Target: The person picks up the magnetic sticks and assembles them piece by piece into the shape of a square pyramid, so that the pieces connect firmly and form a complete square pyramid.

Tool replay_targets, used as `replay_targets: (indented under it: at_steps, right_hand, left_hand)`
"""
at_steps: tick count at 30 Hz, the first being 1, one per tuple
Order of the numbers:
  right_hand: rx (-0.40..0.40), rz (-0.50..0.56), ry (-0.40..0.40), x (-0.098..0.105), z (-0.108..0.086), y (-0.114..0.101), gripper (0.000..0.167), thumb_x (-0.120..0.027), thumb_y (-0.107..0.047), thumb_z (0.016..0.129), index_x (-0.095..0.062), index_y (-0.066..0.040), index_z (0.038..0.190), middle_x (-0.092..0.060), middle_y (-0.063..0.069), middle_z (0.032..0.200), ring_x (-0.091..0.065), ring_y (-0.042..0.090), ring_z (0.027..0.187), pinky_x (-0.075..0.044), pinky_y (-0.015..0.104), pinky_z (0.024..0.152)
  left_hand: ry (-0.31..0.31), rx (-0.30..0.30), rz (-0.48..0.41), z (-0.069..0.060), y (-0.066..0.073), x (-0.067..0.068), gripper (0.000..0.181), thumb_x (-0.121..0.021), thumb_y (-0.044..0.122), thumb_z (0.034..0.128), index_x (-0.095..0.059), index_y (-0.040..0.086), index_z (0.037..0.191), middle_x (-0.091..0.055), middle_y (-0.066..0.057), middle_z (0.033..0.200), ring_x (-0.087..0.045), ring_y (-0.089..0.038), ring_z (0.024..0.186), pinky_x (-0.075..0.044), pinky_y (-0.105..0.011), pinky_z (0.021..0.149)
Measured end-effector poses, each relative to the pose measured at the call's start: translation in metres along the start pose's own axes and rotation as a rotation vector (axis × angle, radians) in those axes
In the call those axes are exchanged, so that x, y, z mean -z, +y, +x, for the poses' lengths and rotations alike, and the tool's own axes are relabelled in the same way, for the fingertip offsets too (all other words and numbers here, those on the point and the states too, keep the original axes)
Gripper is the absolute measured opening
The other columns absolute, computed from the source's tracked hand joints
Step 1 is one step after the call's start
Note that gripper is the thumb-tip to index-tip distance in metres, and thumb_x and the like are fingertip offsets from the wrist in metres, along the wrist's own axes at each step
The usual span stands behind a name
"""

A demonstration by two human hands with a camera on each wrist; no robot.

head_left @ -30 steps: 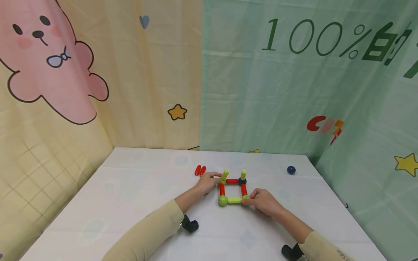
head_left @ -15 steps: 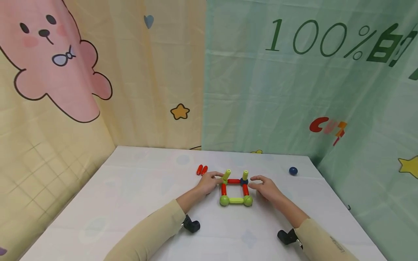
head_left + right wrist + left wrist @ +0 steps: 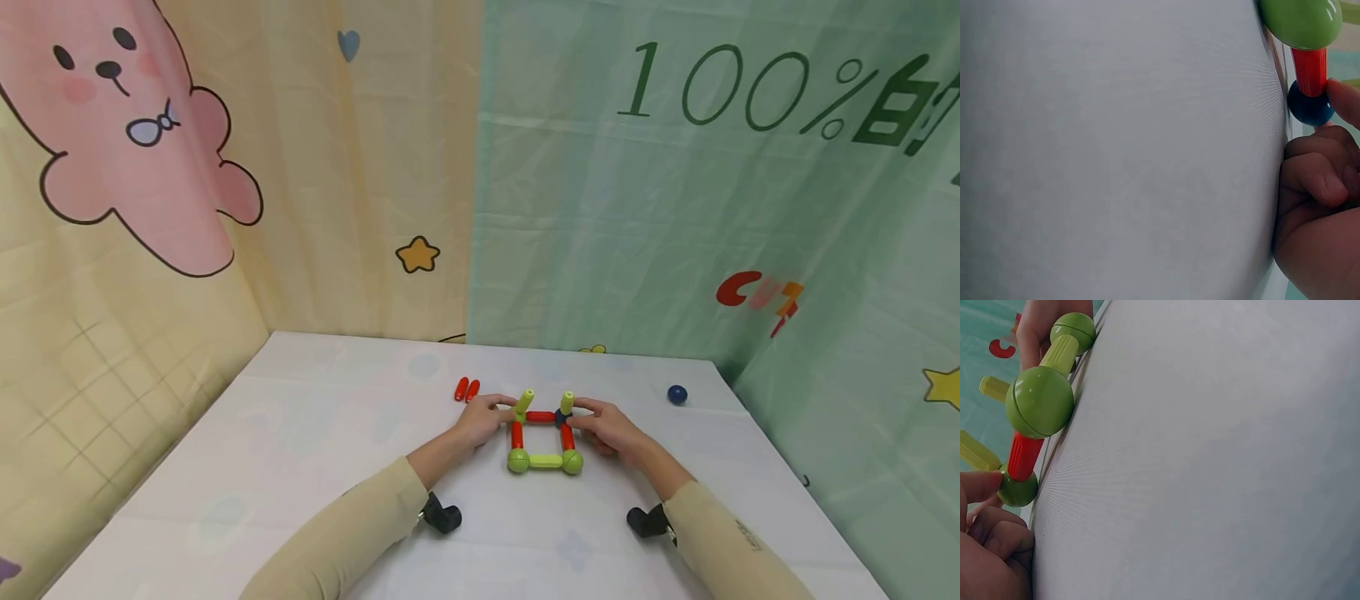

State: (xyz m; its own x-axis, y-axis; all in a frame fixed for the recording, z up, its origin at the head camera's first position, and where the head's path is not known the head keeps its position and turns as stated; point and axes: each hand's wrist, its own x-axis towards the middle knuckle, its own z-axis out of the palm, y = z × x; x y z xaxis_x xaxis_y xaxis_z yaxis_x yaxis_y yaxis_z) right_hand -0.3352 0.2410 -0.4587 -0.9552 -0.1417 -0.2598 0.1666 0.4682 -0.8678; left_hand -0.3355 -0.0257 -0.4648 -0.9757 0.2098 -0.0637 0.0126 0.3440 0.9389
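A square of magnetic rods and balls lies on the white table. Its near side is a yellow-green rod [image 3: 546, 461] between two green balls [image 3: 518, 461]; red rods [image 3: 540, 417] make the other sides. Yellow-green rods [image 3: 567, 403] stand up from both far corners, the left one leaning. My left hand [image 3: 480, 421] pinches the far-left green ball [image 3: 1019, 487] between thumb and finger. At the far-right corner, my right hand [image 3: 611, 429] holds the dark blue ball [image 3: 1310, 105], thumb against it, other fingers curled beneath. Fingers partly cover both far balls.
Two loose red rods [image 3: 467, 389] lie behind my left hand. A separate dark blue ball [image 3: 677, 395] sits toward the table's far right. Printed curtains [image 3: 600, 250] hang along the back and sides of the white table [image 3: 337, 433].
My right hand has left the near-right green ball, moved away to the far-right corner and taken hold of the blue ball there. My left hand stays on its ball.
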Motion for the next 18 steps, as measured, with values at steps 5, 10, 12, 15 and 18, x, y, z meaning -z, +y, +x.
replay_targets:
  at_steps: [5, 10, 12, 15, 18]
  right_hand:
    - [0.002, -0.026, -0.001, -0.0012, 0.0021, 0.0006, 0.050, -0.068, -0.029, 0.094, -0.059, -0.017, 0.141, -0.033, -0.003, 0.053, -0.027, 0.014, 0.042, -0.025, 0.025, 0.043]
    - [0.007, -0.033, 0.014, -0.0021, 0.0022, 0.0010, 0.047, -0.068, -0.028, 0.094, -0.061, -0.016, 0.139, -0.032, -0.003, 0.052, -0.027, 0.014, 0.041, -0.025, 0.025, 0.043]
    - [0.010, -0.038, 0.019, -0.0027, 0.0024, 0.0009, 0.047, -0.069, -0.029, 0.094, -0.061, -0.016, 0.139, -0.031, -0.003, 0.052, -0.027, 0.014, 0.041, -0.025, 0.025, 0.043]
    - [0.015, -0.040, 0.022, -0.0036, 0.0026, 0.0007, 0.046, -0.069, -0.029, 0.094, -0.062, -0.016, 0.138, -0.031, -0.003, 0.052, -0.026, 0.014, 0.042, -0.025, 0.025, 0.043]
    - [0.019, -0.036, 0.025, -0.0042, 0.0029, 0.0011, 0.046, -0.069, -0.028, 0.093, -0.062, -0.016, 0.137, -0.031, -0.003, 0.052, -0.026, 0.014, 0.042, -0.025, 0.025, 0.043]
  left_hand:
    - [-0.005, 0.010, 0.000, 0.0006, 0.0006, -0.0010, 0.026, -0.067, 0.020, 0.0946, -0.074, 0.018, 0.119, -0.060, -0.005, 0.098, -0.048, -0.018, 0.081, -0.037, -0.026, 0.065]
    - [0.014, 0.002, -0.004, 0.0000, 0.0015, -0.0010, 0.027, -0.068, 0.018, 0.0925, -0.074, 0.016, 0.119, -0.061, -0.006, 0.098, -0.048, -0.019, 0.079, -0.038, -0.026, 0.064]
    - [0.041, -0.005, -0.002, -0.0002, 0.0011, -0.0006, 0.028, -0.067, 0.016, 0.0913, -0.074, 0.015, 0.118, -0.061, -0.007, 0.096, -0.048, -0.019, 0.078, -0.038, -0.026, 0.063]
    - [0.091, -0.002, -0.005, 0.0002, 0.0007, 0.0002, 0.029, -0.065, 0.013, 0.0913, -0.073, 0.013, 0.119, -0.058, -0.006, 0.090, -0.047, -0.019, 0.075, -0.038, -0.026, 0.062]
    - [0.142, -0.002, -0.008, 0.0005, 0.0012, 0.0015, 0.028, -0.064, 0.013, 0.0930, -0.073, 0.011, 0.120, -0.053, -0.004, 0.082, -0.045, -0.018, 0.070, -0.037, -0.025, 0.060]
